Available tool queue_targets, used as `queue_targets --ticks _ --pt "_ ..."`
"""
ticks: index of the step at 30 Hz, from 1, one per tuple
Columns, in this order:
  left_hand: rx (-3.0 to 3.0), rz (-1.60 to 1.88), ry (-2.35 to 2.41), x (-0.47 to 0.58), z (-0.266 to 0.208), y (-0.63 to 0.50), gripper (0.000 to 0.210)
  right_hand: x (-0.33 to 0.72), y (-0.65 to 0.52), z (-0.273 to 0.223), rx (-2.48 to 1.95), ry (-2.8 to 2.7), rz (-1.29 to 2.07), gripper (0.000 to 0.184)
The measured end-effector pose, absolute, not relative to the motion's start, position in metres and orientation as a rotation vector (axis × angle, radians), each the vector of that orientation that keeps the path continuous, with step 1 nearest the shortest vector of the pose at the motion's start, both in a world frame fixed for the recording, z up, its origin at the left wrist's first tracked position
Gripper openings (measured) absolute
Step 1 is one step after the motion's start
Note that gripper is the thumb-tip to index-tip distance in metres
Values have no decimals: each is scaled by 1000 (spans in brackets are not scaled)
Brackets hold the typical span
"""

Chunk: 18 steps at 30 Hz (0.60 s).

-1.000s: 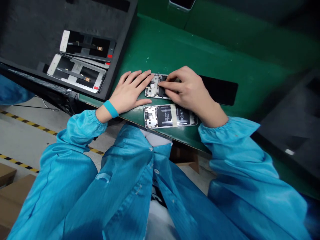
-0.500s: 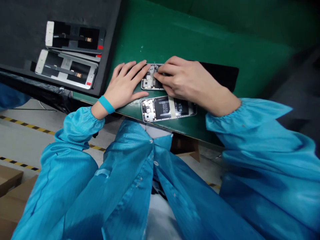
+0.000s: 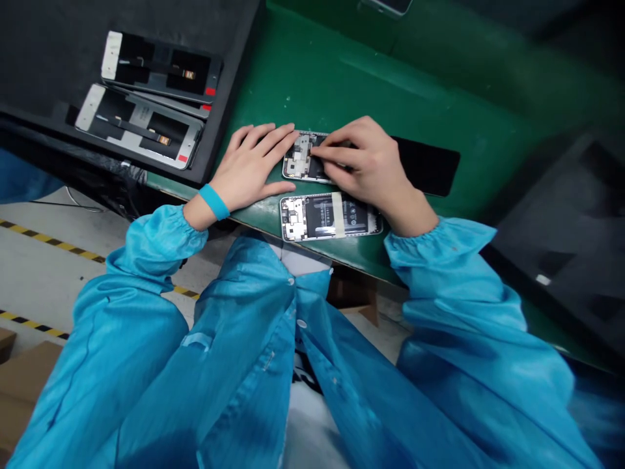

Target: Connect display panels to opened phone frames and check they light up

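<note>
An opened phone (image 3: 299,163) lies on the green bench, its circuit board and part of a dark battery showing. My left hand (image 3: 254,163), with a blue band at the wrist, rests flat, fingers spread, the fingertips at the phone's upper left edge. Over the middle of that phone my right hand (image 3: 364,163) is closed in a pinch. A small orange-brown bit shows by its fingertips, too small to name. Behind the right hand a black glossy panel (image 3: 432,167) sticks out to the right. Closer to me, a second opened phone (image 3: 317,218) has pale tape across its battery.
Several phone screen assemblies (image 3: 141,127) with ribbon cables lie on a black foam surface (image 3: 234,52) at the left. The green bench top (image 3: 322,71) extends beyond my hands. A dark bulky object (image 3: 561,234) stands at the right, and cardboard boxes (image 3: 29,384) sit low left.
My right hand has shifted its grip, with the fingertips now a narrower pinch near the board's right edge. The left hand keeps its place on the phone. The view has shifted slightly.
</note>
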<state>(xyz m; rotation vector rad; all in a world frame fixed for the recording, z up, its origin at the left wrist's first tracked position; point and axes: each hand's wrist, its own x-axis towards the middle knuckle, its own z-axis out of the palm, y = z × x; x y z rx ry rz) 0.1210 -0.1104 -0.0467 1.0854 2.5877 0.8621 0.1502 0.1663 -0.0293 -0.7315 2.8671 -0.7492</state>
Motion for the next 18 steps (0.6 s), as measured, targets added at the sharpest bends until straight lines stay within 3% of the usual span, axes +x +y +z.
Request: queue_targets --ticks 18 --pt "1047 944 2542 121 -47 -109 92 160 157 -9 -814 2779 -525 53"
